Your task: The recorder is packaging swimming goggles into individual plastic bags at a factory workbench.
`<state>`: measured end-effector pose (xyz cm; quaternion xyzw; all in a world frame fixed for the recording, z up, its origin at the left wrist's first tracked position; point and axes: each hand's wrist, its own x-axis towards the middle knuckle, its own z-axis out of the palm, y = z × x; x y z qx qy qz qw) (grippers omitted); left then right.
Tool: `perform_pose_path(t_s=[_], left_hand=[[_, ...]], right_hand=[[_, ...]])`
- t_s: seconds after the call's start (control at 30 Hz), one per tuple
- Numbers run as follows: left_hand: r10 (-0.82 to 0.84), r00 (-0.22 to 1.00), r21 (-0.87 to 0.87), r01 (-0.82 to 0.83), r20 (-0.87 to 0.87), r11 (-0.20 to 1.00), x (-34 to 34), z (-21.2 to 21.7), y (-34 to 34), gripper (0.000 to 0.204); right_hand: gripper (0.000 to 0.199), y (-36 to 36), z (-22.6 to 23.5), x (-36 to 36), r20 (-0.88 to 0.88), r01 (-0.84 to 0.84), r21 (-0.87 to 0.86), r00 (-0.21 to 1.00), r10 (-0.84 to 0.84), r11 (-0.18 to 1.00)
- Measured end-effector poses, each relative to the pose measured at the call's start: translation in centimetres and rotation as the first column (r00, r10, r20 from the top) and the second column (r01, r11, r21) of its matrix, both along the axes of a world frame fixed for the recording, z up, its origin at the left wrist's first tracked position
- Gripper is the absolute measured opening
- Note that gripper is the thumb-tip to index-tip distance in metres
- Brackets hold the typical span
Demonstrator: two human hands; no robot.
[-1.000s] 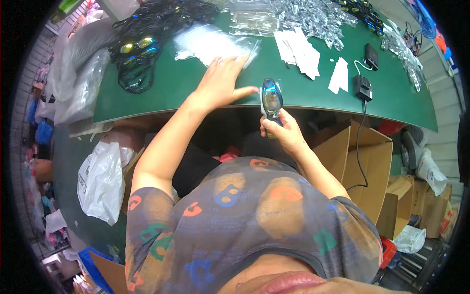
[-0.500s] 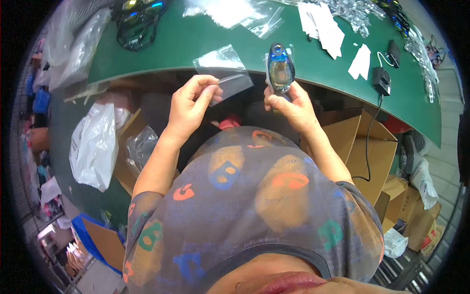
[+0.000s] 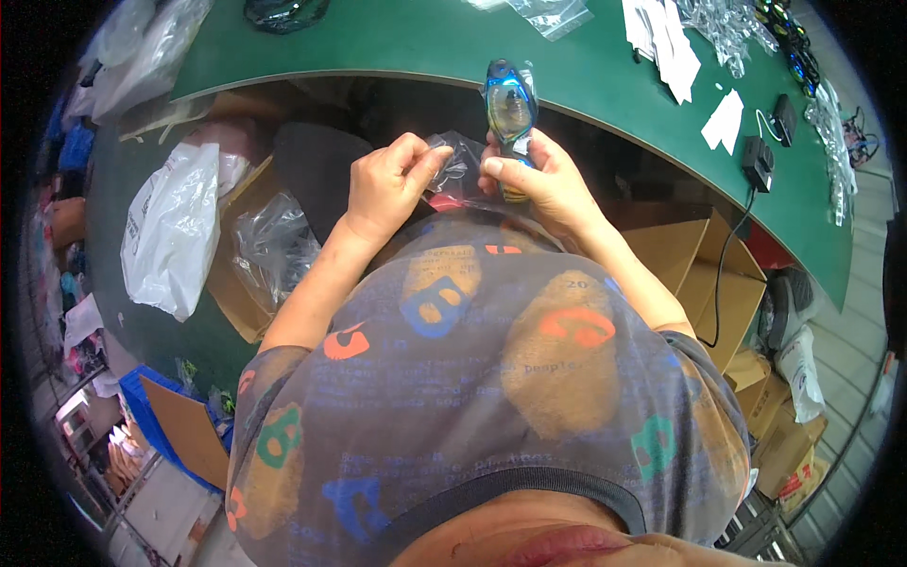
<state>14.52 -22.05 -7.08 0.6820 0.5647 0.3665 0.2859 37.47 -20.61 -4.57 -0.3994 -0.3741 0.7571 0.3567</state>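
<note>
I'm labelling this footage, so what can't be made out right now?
Head view, part of the goggles: hidden by the right hand.
Head view, pinched edge of the clear bag: covered by the left hand.
Head view, whether that bag is open: too crumpled, see-through.
Head view, rest of the black bundle: cut off by the top edge.

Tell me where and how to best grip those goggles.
Probably take the goggles by their lower end, coming from below right, as the right hand does: they point up the picture, leaving their broad upper part uncovered.
</note>
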Motion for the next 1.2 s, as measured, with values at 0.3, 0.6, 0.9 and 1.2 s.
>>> perform_pose_path(t_s=[0.3,0.6,0.9,1.2], left_hand=[[-0.043,0.981,0.382,0.115,-0.191,0.917,-0.5,0.1,1.1,0.010],[-0.114,0.955,0.474,0.237,-0.274,0.848,0.6,-0.5,0.9,0.016],[0.227,0.535,-0.277,0.012,0.814,0.961,-0.7,-3.3,1.3,0.007],[0.402,0.652,-0.624,0.143,0.643,0.768,0.6,-4.9,-0.4,0.027]], right_hand=[[0.035,-0.3,0.9,-1.6,-0.061,-0.049,0.101,0.997,0.055,0.994],[0.039,0.9,-3.3,-3.1,0.135,0.067,0.294,0.985,-0.111,0.953],[0.043,1.0,-3.4,-2.3,0.328,0.079,0.385,0.919,-0.216,0.920],[0.038,0.9,-4.8,-2.8,0.294,0.078,0.500,0.921,-0.254,0.862]])
